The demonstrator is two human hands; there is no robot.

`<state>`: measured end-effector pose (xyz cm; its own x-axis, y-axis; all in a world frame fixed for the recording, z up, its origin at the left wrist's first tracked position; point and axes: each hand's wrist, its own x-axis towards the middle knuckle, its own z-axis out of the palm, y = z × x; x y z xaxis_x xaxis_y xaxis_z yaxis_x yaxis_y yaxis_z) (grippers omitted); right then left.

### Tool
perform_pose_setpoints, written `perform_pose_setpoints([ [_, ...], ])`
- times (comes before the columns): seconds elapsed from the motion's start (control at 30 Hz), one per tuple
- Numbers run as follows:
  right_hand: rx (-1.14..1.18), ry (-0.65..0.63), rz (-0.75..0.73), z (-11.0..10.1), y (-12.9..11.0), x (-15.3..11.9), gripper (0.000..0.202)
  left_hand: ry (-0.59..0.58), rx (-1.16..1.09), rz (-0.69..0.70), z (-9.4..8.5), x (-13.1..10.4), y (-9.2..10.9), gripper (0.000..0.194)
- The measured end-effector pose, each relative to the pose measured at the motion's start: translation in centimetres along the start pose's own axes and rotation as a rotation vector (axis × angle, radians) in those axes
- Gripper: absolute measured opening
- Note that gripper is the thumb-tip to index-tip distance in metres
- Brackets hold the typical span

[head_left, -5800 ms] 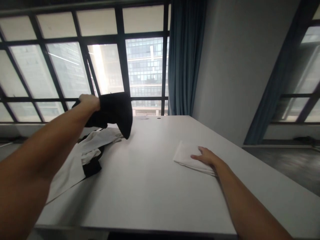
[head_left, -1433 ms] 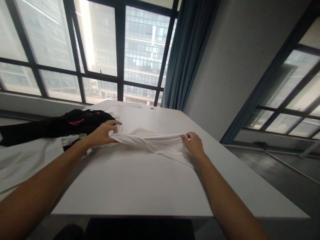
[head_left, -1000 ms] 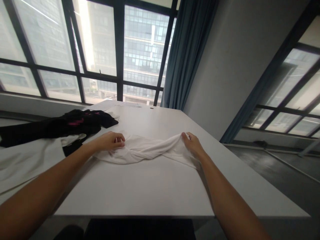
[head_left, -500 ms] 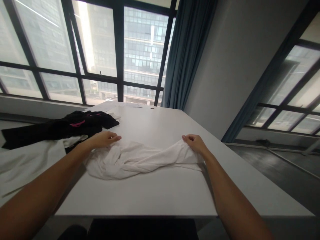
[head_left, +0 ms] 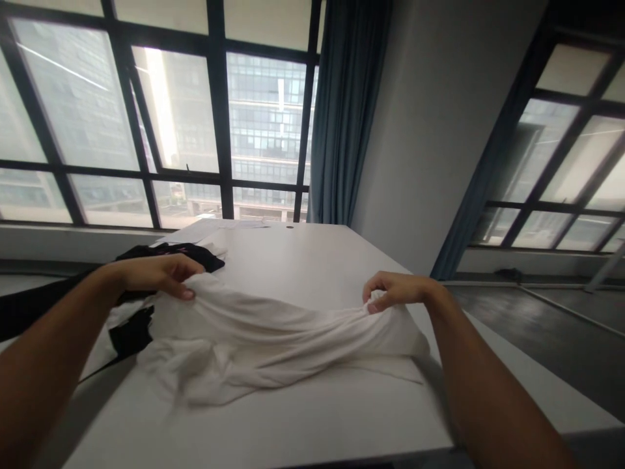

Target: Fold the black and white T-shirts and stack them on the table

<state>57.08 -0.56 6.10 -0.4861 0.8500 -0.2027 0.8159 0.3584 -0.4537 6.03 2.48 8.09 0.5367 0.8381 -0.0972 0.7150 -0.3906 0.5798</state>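
A white cloth garment (head_left: 273, 339) hangs in folds between my two hands, its upper edge lifted and its lower part lying on the white table. My left hand (head_left: 168, 273) pinches the upper left corner of the garment between thumb and fingers. At the other end my right hand (head_left: 390, 291) grips the upper right part, where the fabric bunches under the fingertips. The garment's lower left is crumpled and blurred by motion. Its exact kind I cannot make out.
On the left, partly behind my left arm, lie black clothing (head_left: 205, 255) and more white fabric. The white table (head_left: 293, 267) reaches toward the windows (head_left: 263, 117). A blue curtain (head_left: 342, 117) and a grey pillar (head_left: 415, 143) stand beyond its right side.
Both hands have raised and spread the white garment, which now hangs wider and nearer to me. The left hand has moved left and closed on its corner. The view has tilted up slightly.
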Motion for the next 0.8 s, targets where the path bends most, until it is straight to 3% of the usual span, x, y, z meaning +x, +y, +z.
perform_pose_setpoints([
  [0.07,-0.066,0.154,0.028,-2.1,0.2,1.4,0.043,0.024,-0.082,-0.029,-2.0,2.0,0.6,0.05],
  [0.13,-0.168,0.449,0.13,-3.3,1.0,3.8,0.041,0.273,0.047,-0.084,-2.6,5.1,0.9,0.051],
  [0.2,-0.279,0.761,0.264,-3.3,1.9,6.4,0.042,0.55,0.349,-0.206,-1.7,8.3,1.0,0.053],
  [0.27,-0.357,0.876,0.356,-2.0,2.7,8.3,0.051,0.656,0.594,-0.279,0.5,10.6,0.7,0.058],
  [0.33,-0.39,0.792,0.397,0.2,3.4,9.5,0.059,0.549,0.69,-0.276,3.6,11.7,0.2,0.059],
  [0.43,-0.345,0.508,0.378,3.7,4.6,9.9,0.054,0.285,0.66,-0.212,8.1,11.5,-0.9,0.059],
  [0.53,-0.265,0.303,0.339,6.1,6.4,9.4,0.055,0.117,0.611,-0.188,11.0,10.5,-2.2,0.064],
  [0.63,-0.233,0.274,0.357,6.8,8.7,8.5,0.064,0.051,0.571,-0.198,11.5,9.4,-3.5,0.074],
  [0.8,-0.255,0.384,0.455,6.4,11.6,6.9,0.053,-0.149,0.529,-0.219,9.5,7.1,-4.1,0.106],
])
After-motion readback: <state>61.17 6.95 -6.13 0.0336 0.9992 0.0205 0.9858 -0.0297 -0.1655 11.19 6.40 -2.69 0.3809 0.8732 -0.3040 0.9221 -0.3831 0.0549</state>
